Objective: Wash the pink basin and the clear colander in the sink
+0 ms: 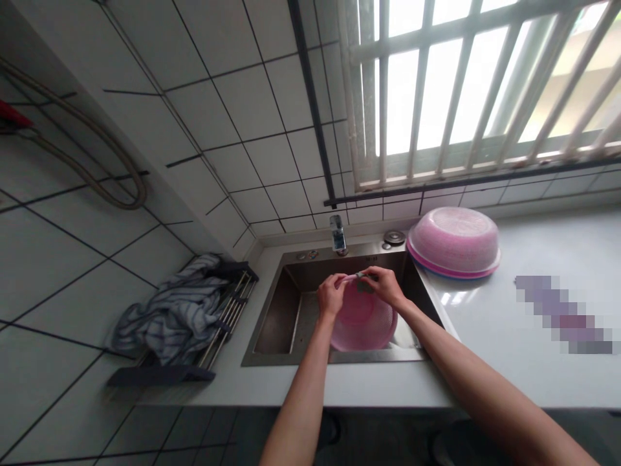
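Note:
A pink colander [363, 330] with a perforated wall is held tilted inside the steel sink [274, 358], its open side partly toward me. My left hand [330, 294] is closed on the upper left part of its rim. Pinched in my right hand [385, 285] is a small grey-green scouring pad [365, 285], pressed against the top of that same rim. Both hands are close together, just in front of the faucet [337, 234]. My fingers cover part of the pad and the rim.
Upside down on the counter [485, 362], right of the sink, rest stacked pink basins [453, 243]. A metal drain strainer [394, 237] lies behind the sink. At left, a striped cloth [179, 314] covers part of a rack [228, 320]. A blurred-out object [563, 314] lies far right.

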A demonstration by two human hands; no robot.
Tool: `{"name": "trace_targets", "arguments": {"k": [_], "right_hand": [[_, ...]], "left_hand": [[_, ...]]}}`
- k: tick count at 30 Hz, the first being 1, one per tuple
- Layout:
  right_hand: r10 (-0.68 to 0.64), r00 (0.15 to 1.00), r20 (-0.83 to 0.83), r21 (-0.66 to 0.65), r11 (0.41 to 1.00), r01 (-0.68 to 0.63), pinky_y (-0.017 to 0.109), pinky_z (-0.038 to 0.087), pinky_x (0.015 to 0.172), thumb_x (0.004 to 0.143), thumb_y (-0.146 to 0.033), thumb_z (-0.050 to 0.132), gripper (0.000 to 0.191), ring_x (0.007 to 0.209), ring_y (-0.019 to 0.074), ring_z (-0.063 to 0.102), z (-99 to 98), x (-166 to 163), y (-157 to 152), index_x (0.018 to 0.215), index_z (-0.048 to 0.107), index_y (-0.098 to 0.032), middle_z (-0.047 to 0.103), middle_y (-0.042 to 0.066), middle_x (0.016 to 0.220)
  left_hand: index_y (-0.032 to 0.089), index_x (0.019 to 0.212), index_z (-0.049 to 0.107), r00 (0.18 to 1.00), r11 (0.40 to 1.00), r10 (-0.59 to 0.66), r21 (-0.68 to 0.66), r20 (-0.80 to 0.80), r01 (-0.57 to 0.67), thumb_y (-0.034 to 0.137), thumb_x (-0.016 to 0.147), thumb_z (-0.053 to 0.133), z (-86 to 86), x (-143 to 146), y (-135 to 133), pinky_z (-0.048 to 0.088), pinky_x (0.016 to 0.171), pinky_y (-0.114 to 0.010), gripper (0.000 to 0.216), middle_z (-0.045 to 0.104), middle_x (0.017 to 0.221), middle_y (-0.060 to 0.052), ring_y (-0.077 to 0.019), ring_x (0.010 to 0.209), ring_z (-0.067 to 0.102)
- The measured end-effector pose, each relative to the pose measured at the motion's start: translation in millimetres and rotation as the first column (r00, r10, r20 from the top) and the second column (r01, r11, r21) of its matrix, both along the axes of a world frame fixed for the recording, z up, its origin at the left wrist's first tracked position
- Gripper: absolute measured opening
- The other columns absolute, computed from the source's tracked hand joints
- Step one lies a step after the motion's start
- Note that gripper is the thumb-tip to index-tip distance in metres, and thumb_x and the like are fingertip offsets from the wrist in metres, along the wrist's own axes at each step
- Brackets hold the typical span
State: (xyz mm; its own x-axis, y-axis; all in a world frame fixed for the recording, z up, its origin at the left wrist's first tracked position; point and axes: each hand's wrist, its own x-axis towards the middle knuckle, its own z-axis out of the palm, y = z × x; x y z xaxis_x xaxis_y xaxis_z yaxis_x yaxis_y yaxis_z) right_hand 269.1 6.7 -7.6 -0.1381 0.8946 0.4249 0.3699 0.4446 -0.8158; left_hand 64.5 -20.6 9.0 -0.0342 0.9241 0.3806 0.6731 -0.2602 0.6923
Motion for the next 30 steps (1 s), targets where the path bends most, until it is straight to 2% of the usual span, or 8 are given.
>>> {"name": "trace_targets", "arguments": {"k": [4,9,13,19,21,24,27,30], "right_hand": [[-0.157,0.976,-0.151,-0.136,0.981,0.137,0.03,0.056,0.07,0.088,-0.046,0.069,0.026,0.078,0.0236,0.075,-4.7,11,10,0.09,0.079,-0.022,0.081,0.006,0.087],[-0.388,0.85,-0.357,-0.21,0.92,0.331,0.03,0.055,0.067,0.09,-0.06,0.06,0.044,0.081,0.0249,0.074,-10.3,30,22,0.096,0.072,-0.017,0.08,0.012,0.091],[-0.292,0.888,-0.356,-0.194,0.952,0.235,0.028,0.055,0.067,0.096,-0.063,0.052,0.049,0.081,0.0232,0.072,-7.1,22,16,0.099,0.071,-0.018,0.079,0.011,0.091],[0.031,0.998,-0.052,0.011,0.999,-0.03,0.036,0.053,0.098,0.097,-0.05,0.06,0.031,0.107,0.024,0.071,4.1,-10,-7,0.089,0.074,-0.023,0.076,0.01,0.116],[0.026,1.0,-0.017,0.047,0.999,-0.025,0.036,0.055,0.093,0.093,-0.046,0.068,0.025,0.1,0.0235,0.072,3.5,-6,-5,0.086,0.07,-0.022,0.076,0.009,0.109],[-0.007,0.999,-0.035,-0.036,0.999,0.005,0.031,0.056,0.075,0.087,-0.044,0.073,0.023,0.08,0.0207,0.071,-3.0,14,6,0.096,0.068,-0.022,0.076,0.005,0.089],[0.033,0.999,-0.04,-0.092,0.995,-0.036,0.029,0.056,0.072,0.086,-0.036,0.071,0.028,0.08,0.02,0.072,-11.7,30,14,0.111,0.071,-0.023,0.077,0.004,0.092],[0.102,0.994,0.032,-0.093,0.991,-0.098,0.028,0.056,0.074,0.085,-0.027,0.069,0.024,0.083,0.02,0.074,-15.0,28,12,0.109,0.076,-0.023,0.079,0.004,0.093]], "left_hand": [[0.025,0.104,0.077,0.996,0.998,0.055,-0.012,0.065,-0.055,0.021,0.094,0.071,-1.2,-11,3,0.055,0.087,-0.027,0.013,0.08,0.103,-0.003,-0.0168,0.094,0.074],[0.025,0.104,0.077,0.994,0.995,0.101,0.014,0.038,-0.102,0.02,0.093,0.072,0.3,-15,4,0.053,0.084,-0.026,0.013,0.078,0.101,-0.003,-0.0173,0.092,0.073],[0.027,0.103,0.077,0.994,0.994,0.108,0.01,-0.032,-0.108,0.021,0.094,0.072,3.7,-11,1,0.052,0.082,-0.026,0.012,0.076,0.099,-0.003,-0.0181,0.092,0.072],[0.027,0.105,0.077,0.993,0.993,0.118,0.001,-0.024,-0.118,0.022,0.094,0.071,3.5,-11,-1,0.052,0.084,-0.026,0.013,0.076,0.101,-0.003,-0.0176,0.094,0.072],[0.026,0.105,0.077,0.993,0.993,0.114,-0.005,0.011,-0.114,0.021,0.094,0.071,2.0,-14,0,0.052,0.085,-0.026,0.013,0.077,0.103,-0.003,-0.0174,0.094,0.073],[0.024,0.105,0.076,0.992,0.994,0.108,-0.02,0.069,-0.107,0.021,0.094,0.071,0.5,-18,1,0.053,0.086,-0.026,0.013,0.079,0.104,-0.003,-0.0174,0.096,0.073],[0.025,0.105,0.077,0.991,0.992,0.126,-0.035,0.054,-0.125,0.022,0.094,0.072,1.7,-21,2,0.052,0.086,-0.026,0.013,0.079,0.105,-0.002,-0.0173,0.097,0.073],[0.027,0.105,0.077,0.992,0.991,0.122,-0.048,-0.026,-0.123,0.023,0.094,0.071,4.2,-18,0,0.052,0.084,-0.025,0.013,0.078,0.105,-0.002,-0.0176,0.098,0.073]]}}
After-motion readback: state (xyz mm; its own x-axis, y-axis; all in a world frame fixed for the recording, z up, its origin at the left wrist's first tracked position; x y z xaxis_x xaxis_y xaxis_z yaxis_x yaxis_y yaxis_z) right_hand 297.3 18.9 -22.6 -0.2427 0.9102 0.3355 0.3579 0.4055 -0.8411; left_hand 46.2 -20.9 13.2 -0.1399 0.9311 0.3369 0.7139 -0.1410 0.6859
